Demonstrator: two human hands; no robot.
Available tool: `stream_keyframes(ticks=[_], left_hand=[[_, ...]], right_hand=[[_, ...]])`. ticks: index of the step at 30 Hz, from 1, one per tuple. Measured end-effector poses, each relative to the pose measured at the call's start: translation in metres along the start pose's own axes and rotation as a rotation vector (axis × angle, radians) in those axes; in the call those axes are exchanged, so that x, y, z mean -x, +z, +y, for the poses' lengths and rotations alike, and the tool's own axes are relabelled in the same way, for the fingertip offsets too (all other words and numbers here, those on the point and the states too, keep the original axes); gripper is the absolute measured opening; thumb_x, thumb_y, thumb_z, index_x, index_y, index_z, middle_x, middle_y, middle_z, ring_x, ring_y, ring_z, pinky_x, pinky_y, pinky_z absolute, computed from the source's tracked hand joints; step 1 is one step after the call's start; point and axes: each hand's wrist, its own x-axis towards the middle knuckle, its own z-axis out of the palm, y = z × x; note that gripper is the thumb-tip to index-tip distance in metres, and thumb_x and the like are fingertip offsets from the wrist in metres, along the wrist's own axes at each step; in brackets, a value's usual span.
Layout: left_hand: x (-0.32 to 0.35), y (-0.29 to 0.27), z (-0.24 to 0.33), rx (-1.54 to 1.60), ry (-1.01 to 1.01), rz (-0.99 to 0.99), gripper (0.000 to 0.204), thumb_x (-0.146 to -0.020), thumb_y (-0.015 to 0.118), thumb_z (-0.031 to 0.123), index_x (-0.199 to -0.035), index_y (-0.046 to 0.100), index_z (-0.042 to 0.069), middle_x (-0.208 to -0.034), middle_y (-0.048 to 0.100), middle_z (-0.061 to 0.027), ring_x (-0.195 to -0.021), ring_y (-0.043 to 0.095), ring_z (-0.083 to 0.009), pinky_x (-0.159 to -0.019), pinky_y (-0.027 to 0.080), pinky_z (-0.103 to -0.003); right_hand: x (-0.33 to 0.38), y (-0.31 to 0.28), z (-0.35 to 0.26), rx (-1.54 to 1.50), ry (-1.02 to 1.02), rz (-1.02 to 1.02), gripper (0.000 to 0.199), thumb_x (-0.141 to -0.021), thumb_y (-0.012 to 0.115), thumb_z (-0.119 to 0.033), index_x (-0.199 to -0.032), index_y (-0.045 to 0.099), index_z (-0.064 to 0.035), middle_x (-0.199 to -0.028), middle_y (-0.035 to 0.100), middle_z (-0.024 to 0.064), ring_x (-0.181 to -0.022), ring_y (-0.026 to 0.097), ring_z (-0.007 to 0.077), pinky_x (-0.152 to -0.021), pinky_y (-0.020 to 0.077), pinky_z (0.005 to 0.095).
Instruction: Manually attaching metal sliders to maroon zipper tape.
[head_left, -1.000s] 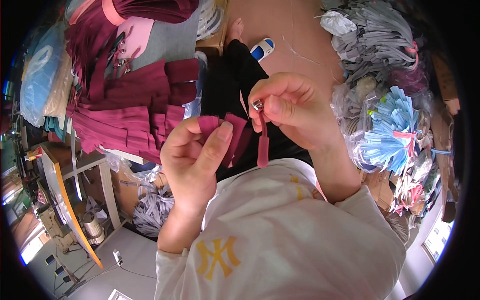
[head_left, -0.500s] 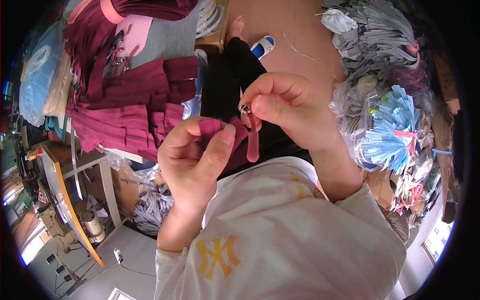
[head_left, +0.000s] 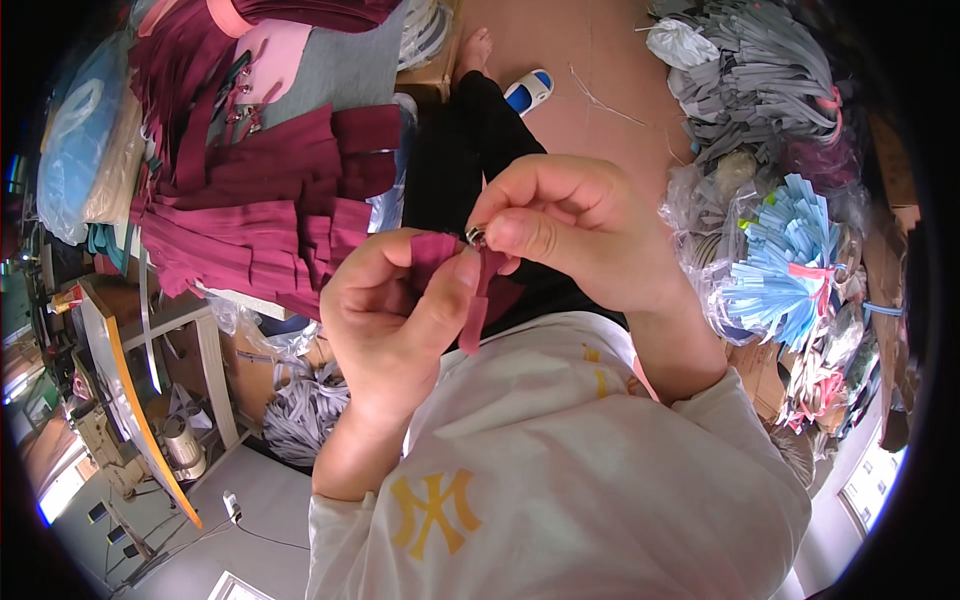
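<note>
Above my lap, my left hand (head_left: 400, 310) is closed, thumb and forefinger pinching the end of a maroon zipper tape (head_left: 432, 252). Close against it, my right hand (head_left: 560, 225) pinches a small silver zipper slider (head_left: 475, 237) between thumb and fingertips. A flat, dusky-red pull tab (head_left: 474, 325) hangs down from the slider, below my fingertips. Slider and tape end meet or nearly meet; my fingers hide whether the tape is inside it. Beside my left hand, many maroon zipper tapes (head_left: 270, 215) lie spread over the table.
More sliders with pulls (head_left: 240, 112) lie on a pink sheet on the grey tabletop (head_left: 345, 70). Bundles of grey strips (head_left: 760, 75) and light blue strips (head_left: 785, 265) are stacked at the right. A sewing machine (head_left: 105, 440) stands at the lower left. One slipper (head_left: 530, 92) lies on the floor.
My right hand has brought the slider left and slightly down to the tape end in my left hand. The pull tab has swung left with it.
</note>
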Motion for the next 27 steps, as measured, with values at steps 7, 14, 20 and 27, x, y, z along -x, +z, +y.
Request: stream_keyframes(ticks=[7,14,20,27], left_hand=[[0.000,-0.007,-0.013,-0.126,0.033,0.076,0.014,-0.088,0.065,-0.008,-0.102,0.062,-0.007,-0.085,0.067,-0.0090,-0.068,0.061,-0.0093,-0.061,0.051,-0.022],[-0.003,-0.013,-0.013,-0.059,0.078,-0.003,0.017,-0.091,0.060,-0.007,-0.109,0.058,-0.006,-0.100,0.065,-0.0114,-0.083,0.061,-0.0112,-0.075,0.050,-0.023],[-0.007,-0.010,-0.013,-0.249,0.289,-0.044,0.012,-0.092,0.058,-0.006,-0.104,0.057,-0.004,-0.104,0.058,-0.0095,-0.087,0.055,-0.0109,-0.078,0.045,-0.023],[-0.011,-0.016,-0.012,-0.364,0.321,-0.063,0.013,-0.089,0.062,-0.007,-0.100,0.058,-0.003,-0.099,0.057,-0.0083,-0.085,0.051,-0.0118,-0.076,0.041,-0.022]], right_hand=[[0.003,0.014,0.019,-0.148,-0.206,0.078,0.018,-0.093,0.065,-0.006,-0.108,0.061,0.0035,-0.092,0.065,0.0053,-0.086,0.063,0.0091,-0.075,0.0541,0.0234],[0.005,0.016,0.016,-0.022,-0.196,0.167,0.018,-0.092,0.063,-0.002,-0.109,0.060,0.0042,-0.097,0.063,0.0070,-0.088,0.063,0.0106,-0.075,0.0540,0.0233],[0.002,0.020,0.028,-0.036,-0.364,0.185,0.015,-0.094,0.061,-0.001,-0.108,0.060,0.0036,-0.100,0.060,0.0067,-0.090,0.062,0.0100,-0.077,0.0525,0.0231],[0.002,0.025,0.028,0.122,-0.336,0.201,0.018,-0.094,0.061,0.000,-0.111,0.058,0.0032,-0.101,0.060,0.0064,-0.090,0.061,0.0102,-0.078,0.0519,0.0235]])
